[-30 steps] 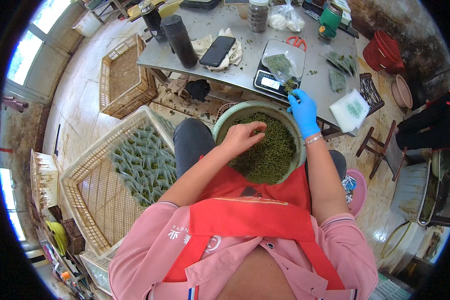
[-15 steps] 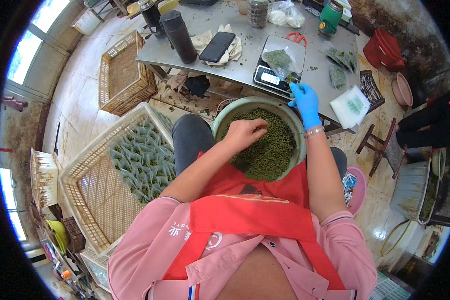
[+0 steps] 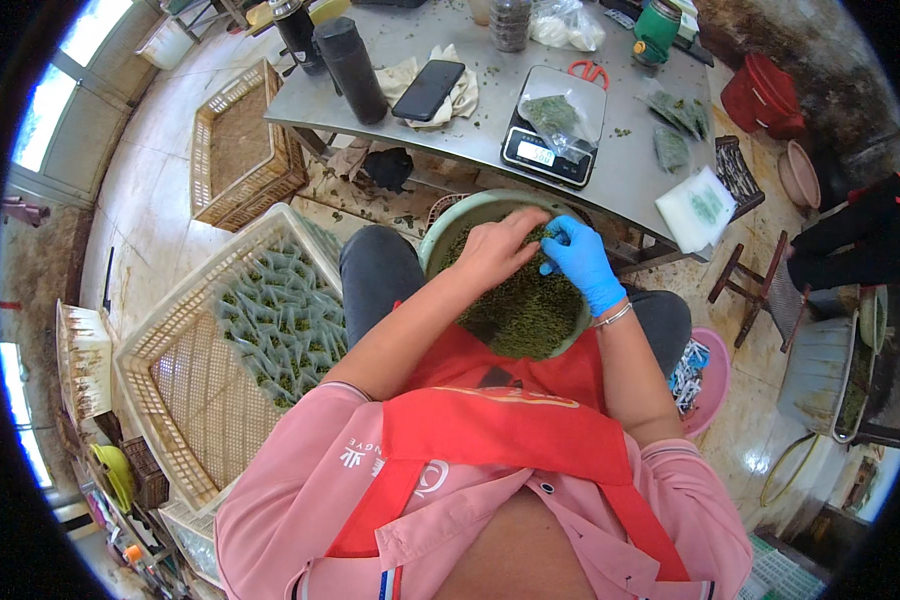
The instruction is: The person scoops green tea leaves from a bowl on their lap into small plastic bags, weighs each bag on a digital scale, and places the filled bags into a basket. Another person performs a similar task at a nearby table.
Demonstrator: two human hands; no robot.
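A pale green basin point(image 3: 438, 232) sits between my knees, partly filled with small dark green granules point(image 3: 520, 318). Over its far side my bare left hand point(image 3: 498, 250) reaches rightward, fingers bent and drawn together. Close beside it is my right hand point(image 3: 582, 262) in a blue glove, its fingers curled in toward the thumb. Whatever either hand holds is too small or hidden to make out. Beyond the basin, a clear bag of green granules point(image 3: 552, 115) lies on a digital scale point(image 3: 530, 172) with a lit display, at the table's near edge.
The metal table point(image 3: 460, 150) also bears a black phone point(image 3: 429, 90), dark flasks point(image 3: 352, 72), red scissors point(image 3: 588, 70), filled bags point(image 3: 672, 150) and a stack of flat bags point(image 3: 697, 210). At left stands a crate point(image 3: 170, 385) with upright filled bags point(image 3: 288, 320). A pink basin point(image 3: 715, 392) is at right.
My right hand has moved from the scale's near edge down and left to the basin, beside my left hand. My left hand has shifted slightly right and up. The bag stays on the scale.
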